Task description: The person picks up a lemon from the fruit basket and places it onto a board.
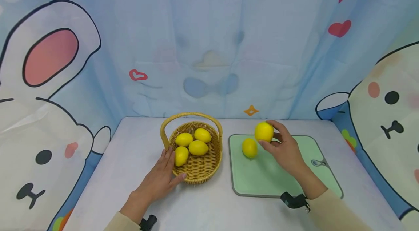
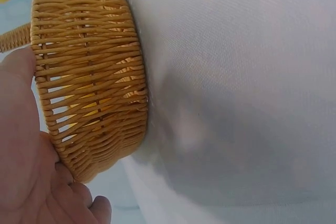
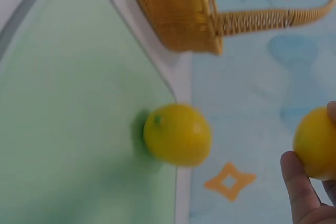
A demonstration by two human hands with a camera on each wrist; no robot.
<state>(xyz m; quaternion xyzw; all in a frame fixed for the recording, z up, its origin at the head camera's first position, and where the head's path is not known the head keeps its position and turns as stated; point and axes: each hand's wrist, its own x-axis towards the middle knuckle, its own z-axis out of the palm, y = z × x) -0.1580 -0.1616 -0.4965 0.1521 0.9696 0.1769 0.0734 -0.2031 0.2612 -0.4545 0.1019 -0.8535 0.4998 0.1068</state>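
A woven basket (image 1: 196,180) with a raised handle holds several yellow lemons (image 1: 198,148). My left hand (image 1: 159,180) rests against its near left side, thumb and fairly straight fingers touching the rim. Seen from the left wrist, the palm (image 2: 23,145) lies along the wicker wall (image 2: 92,77). Above the green cutting board (image 1: 262,183), my right hand (image 1: 286,149) pinches a lemon (image 1: 263,131) between thumb and fingers. Another lemon (image 1: 250,148) lies on the board just left of the held one; the right wrist view shows that board lemon (image 3: 177,135) close up.
Board and basket stand side by side on a white-covered table (image 1: 183,212). A blue cartoon-print curtain (image 1: 209,42) hangs behind the table's far edge and along both sides. The basket's handle (image 1: 191,114) arches up over its far side.
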